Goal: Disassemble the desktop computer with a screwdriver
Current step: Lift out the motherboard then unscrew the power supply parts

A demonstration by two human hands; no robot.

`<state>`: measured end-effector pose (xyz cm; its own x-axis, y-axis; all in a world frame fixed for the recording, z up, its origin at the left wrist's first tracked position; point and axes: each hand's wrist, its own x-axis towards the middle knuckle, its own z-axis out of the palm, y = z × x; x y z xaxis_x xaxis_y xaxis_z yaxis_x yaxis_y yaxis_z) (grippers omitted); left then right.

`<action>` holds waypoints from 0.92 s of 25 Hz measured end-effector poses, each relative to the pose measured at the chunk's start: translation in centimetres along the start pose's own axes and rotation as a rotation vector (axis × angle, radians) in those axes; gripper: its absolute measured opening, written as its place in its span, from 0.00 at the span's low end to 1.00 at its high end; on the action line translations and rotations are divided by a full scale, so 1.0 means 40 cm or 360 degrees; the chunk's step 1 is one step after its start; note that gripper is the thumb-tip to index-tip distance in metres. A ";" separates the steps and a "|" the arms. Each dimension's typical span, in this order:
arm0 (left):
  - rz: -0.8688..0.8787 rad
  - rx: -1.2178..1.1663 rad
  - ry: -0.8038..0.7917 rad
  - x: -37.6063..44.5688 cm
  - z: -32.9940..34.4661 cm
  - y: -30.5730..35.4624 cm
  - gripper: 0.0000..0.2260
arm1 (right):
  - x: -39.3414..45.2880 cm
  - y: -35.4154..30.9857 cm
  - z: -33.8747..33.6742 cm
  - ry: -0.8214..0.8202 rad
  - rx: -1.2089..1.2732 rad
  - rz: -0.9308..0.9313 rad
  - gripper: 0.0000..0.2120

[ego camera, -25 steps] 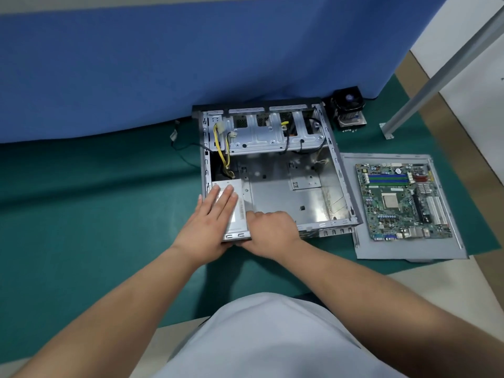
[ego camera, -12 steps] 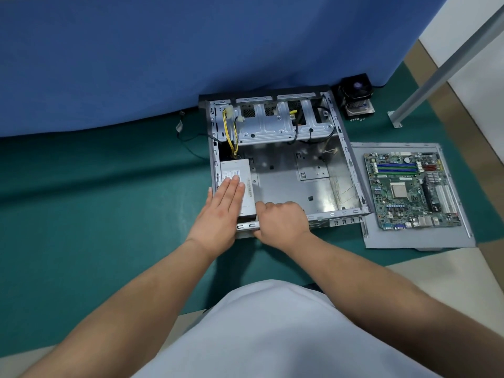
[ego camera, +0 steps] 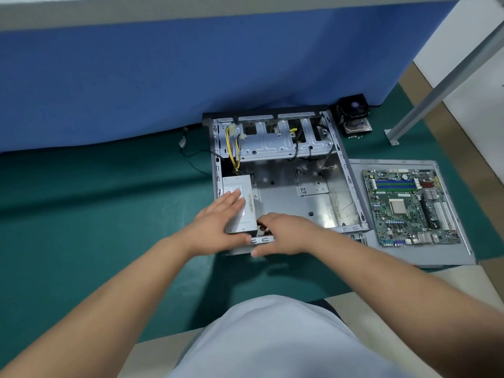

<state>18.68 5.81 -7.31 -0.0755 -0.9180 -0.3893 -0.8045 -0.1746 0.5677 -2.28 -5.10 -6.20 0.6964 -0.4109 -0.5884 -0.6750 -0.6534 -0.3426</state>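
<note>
Steadying the grey boxy metal power supply (ego camera: pixel 240 205) at the open steel case's (ego camera: pixel 289 186) seven o'clock corner: left hand (ego camera: pixel 218 227) flat atop, right hand (ego camera: pixel 283 236) curled gripping its near end, probably for lifting out.

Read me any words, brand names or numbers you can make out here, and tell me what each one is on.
None can be read.
Grey metal power supply box: white label with printed blocks, too blurred.
Green motherboard on the grey side panel: markings too small.
Black cooler fan: nothing legible.
</note>
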 end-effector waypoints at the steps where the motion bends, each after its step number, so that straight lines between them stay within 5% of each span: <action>1: -0.0039 -0.0032 0.0097 0.011 -0.013 -0.003 0.44 | 0.000 0.010 -0.034 -0.0020 0.0157 -0.0023 0.37; 7: -0.0349 0.0146 0.0649 0.098 0.058 0.064 0.28 | 0.127 0.019 -0.220 0.0654 0.0388 0.0055 0.17; 12: -0.0377 0.0208 0.0814 0.112 0.081 0.061 0.26 | 0.272 -0.023 -0.266 0.0715 0.0438 0.0233 0.20; 17: -0.0377 0.0184 0.0825 0.117 0.084 0.059 0.27 | 0.365 -0.092 -0.244 0.0794 0.0124 0.0476 0.33; 23: -0.0347 0.0151 0.0886 0.120 0.090 0.056 0.27 | 0.358 -0.099 -0.228 0.0977 0.0033 0.0347 0.18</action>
<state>14.42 2.30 -10.51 0.3959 -0.9176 -0.0369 -0.8178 -0.3706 0.4404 12.59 -14.20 -6.62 0.5514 -0.8252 -0.1225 -0.8168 -0.5041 -0.2805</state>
